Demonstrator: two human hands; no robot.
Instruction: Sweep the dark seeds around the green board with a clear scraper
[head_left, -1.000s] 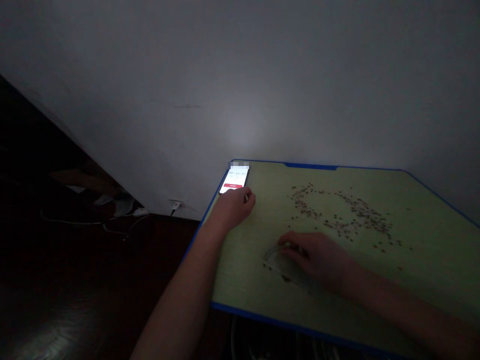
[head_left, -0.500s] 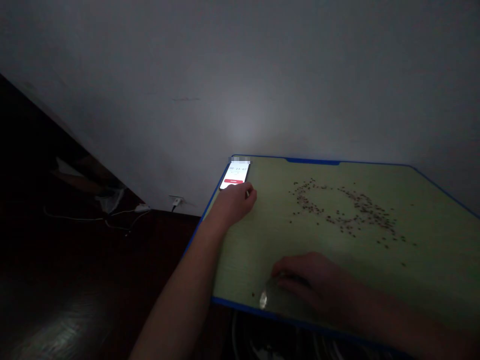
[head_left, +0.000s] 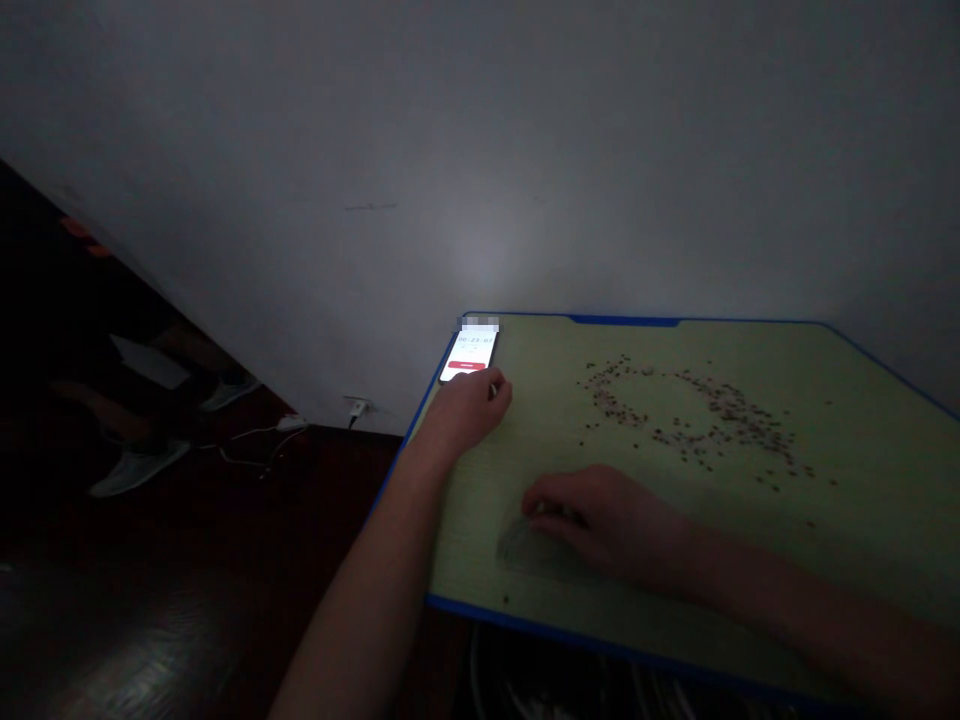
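Observation:
My left hand [head_left: 474, 403] rests on the pale green tabletop [head_left: 540, 450], just below a lit phone [head_left: 469, 350] showing a timer and a red button. Its fingers are curled closed; whatever they may hold is hidden. In front of me, my right hand [head_left: 589, 515] pinches a clear, see-through plastic piece [head_left: 517, 545], dim and blurred, so its exact kind cannot be made out. Many small dark bits [head_left: 739, 410] lie scattered across the tabletop in a rough ring with a denser band on the right.
A blue rim [head_left: 626, 322] edges the table, which stands against a grey wall [head_left: 480, 150]. On the left, another person's feet in light shoes [head_left: 142, 468] show on the dark floor, near white cables [head_left: 240, 455] and a plug [head_left: 357, 408]. One stray bit [head_left: 505, 599] lies near the front edge.
My right hand has moved up and slightly left, away from the front edge, with the clear plastic piece. My left hand stays put. The other person's feet have come into view at left.

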